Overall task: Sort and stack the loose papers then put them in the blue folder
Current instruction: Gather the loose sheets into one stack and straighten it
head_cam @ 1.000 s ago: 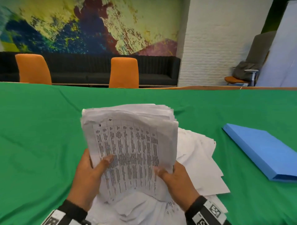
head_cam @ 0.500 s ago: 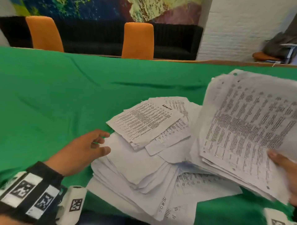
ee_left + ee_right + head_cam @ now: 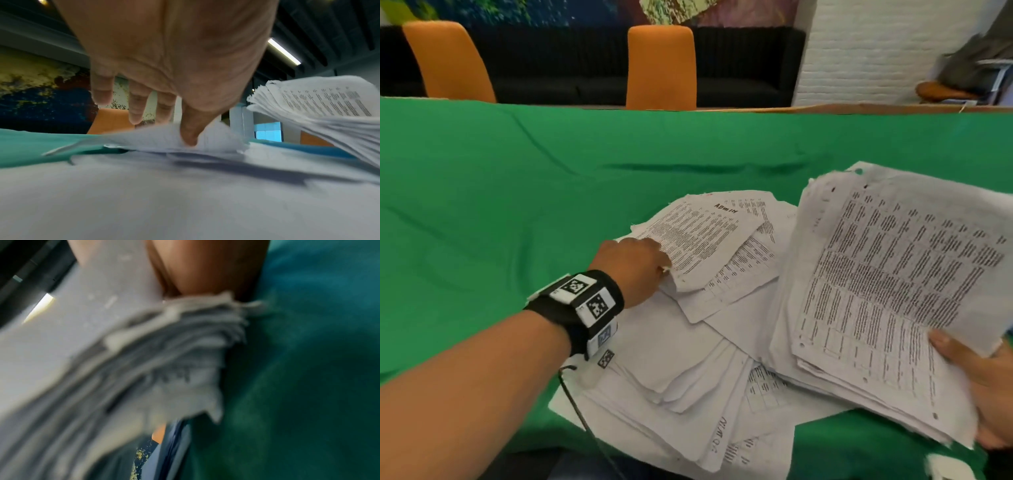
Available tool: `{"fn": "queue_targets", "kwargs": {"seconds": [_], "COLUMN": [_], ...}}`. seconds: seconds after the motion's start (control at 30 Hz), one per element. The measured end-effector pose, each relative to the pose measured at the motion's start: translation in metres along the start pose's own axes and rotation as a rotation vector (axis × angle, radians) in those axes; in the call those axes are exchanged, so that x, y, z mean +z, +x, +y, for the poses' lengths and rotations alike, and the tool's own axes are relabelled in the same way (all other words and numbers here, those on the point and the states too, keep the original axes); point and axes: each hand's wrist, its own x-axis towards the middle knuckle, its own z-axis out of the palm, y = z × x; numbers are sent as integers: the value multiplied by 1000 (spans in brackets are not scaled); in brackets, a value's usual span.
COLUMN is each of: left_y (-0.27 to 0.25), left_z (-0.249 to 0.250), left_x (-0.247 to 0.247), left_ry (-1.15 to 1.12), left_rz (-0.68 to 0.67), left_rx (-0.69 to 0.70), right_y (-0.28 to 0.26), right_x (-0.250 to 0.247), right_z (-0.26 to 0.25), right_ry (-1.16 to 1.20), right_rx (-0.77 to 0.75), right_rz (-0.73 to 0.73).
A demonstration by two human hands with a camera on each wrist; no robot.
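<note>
My right hand (image 3: 989, 383) grips a thick stack of printed papers (image 3: 893, 291) by its near corner, holding it tilted above the table at the right. In the blurred right wrist view, the stack (image 3: 144, 353) fans out below the hand (image 3: 205, 269). Loose papers (image 3: 671, 359) lie spread on the green cloth at centre. My left hand (image 3: 664, 270) reaches to the top printed sheet (image 3: 705, 240); its thumb (image 3: 189, 138) lies on the raised edge, fingers behind it. A strip of the blue folder (image 3: 308, 149) shows beyond the papers in the left wrist view only.
The green cloth (image 3: 517, 205) covers the table to the left and far side of the pile. Two orange chairs (image 3: 661, 65) (image 3: 448, 61) stand behind the far edge. A thin black cable (image 3: 585, 421) hangs from my left wrist band over the near papers.
My left hand let go of the stack and moved forward from the pile's left edge to the top printed sheet. My right hand carried the stack to the right.
</note>
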Motion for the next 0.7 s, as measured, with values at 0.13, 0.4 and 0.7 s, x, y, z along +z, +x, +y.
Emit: {"fn": "queue_targets", "kwargs": {"seconds": [0.13,0.4,0.7], "left_y": [6,31,40], "left_z": [28,118,124], "left_x": [-22,-4,-7], "left_ry": [-222,-180,-127], "left_rz": [175,-71,-61], "left_rx": [-47,120,185], "right_y": [-2,-5,-12], "right_x": [5,9,17], "right_z": [-7,-6,-18], "right_ry": [51,110,118], "right_rx": [30,35,30], "right_rz": [35,76,106]}}
